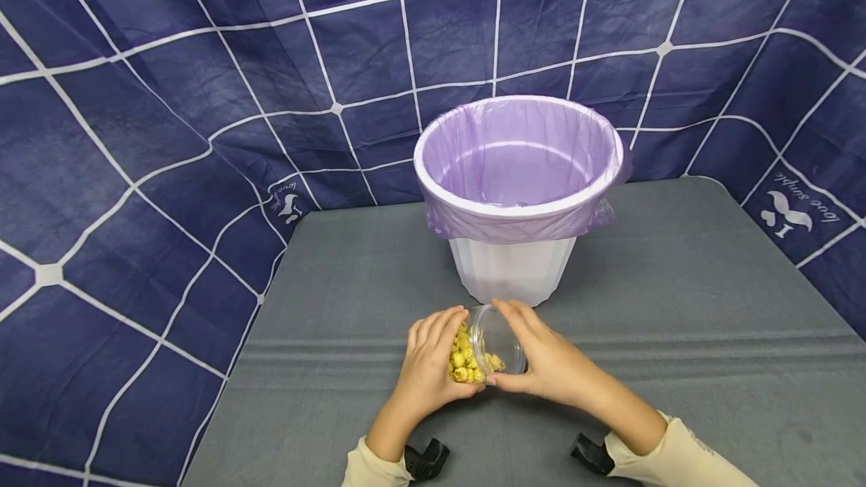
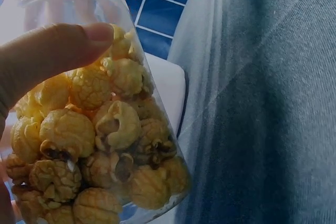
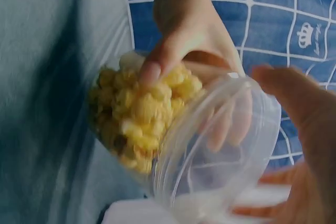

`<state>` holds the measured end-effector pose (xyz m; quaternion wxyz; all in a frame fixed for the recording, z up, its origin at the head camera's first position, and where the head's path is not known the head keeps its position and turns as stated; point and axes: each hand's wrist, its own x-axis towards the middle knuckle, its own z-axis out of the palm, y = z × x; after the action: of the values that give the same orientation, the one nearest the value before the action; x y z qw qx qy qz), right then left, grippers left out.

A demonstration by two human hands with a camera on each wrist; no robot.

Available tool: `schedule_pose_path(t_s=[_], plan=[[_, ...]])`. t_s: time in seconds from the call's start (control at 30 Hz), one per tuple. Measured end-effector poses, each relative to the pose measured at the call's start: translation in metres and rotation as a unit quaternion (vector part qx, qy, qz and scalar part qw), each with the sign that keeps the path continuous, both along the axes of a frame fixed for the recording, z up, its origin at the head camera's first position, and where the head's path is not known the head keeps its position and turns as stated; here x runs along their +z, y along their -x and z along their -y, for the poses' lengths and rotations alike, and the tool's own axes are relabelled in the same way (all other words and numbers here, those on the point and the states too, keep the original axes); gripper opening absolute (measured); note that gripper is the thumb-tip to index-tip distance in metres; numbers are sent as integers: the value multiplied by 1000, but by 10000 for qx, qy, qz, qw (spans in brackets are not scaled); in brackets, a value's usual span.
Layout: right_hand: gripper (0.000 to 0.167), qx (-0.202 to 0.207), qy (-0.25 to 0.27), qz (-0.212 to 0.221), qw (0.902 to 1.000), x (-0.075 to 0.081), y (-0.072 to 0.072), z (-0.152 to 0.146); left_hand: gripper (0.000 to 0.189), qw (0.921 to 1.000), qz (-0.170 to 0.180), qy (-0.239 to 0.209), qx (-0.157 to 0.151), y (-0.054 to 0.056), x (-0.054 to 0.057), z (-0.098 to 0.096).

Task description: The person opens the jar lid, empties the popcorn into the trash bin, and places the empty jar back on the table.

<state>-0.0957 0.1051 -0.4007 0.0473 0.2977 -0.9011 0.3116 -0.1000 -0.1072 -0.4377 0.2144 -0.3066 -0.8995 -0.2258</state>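
Blue drapes (image 1: 358,43) backed the grey bench (image 1: 325,284); popcorn jar (image 1: 464,358) was tilted before the bin (image 1: 517,265), left hand (image 1: 429,359) gripping it, right hand (image 1: 551,367) its clear end (image 1: 499,346). Light, level grip judged safest.

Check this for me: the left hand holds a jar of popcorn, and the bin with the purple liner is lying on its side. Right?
Not quite: the bin with the purple liner stands upright, as the head view shows. The left hand does hold a jar of popcorn.
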Motion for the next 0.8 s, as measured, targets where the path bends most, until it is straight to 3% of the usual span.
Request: schedule_pose_path(t_s=[0.13,0.2,0.3,0.43,0.57,0.67,0.8], plan=[[98,1093,-185,-687,9915,-1,8,-8,100,10000,76,-19,-6,0,0,3],[100,1337,-287,-840,9870,-1,9,-10,100,10000,54,-40,-2,0,0,3],[104,1094,-310,-756,9906,1,7,-9,100,10000,-3,-76,-13,1,0,3],[102,197,-20,-278,9994,3,1,-2,99,9999,-9,-112,-38,2,2,2],[97,-504,125,269,9983,3,-4,4,99,9999,15,-105,-28,1,2,1],[96,-561,183,433,9973,2,-4,7,100,10000,45,-69,-29,1,3,0],[96,-22,280,202,9994,1,0,4,101,10000,0,-30,-53,2,3,0]])
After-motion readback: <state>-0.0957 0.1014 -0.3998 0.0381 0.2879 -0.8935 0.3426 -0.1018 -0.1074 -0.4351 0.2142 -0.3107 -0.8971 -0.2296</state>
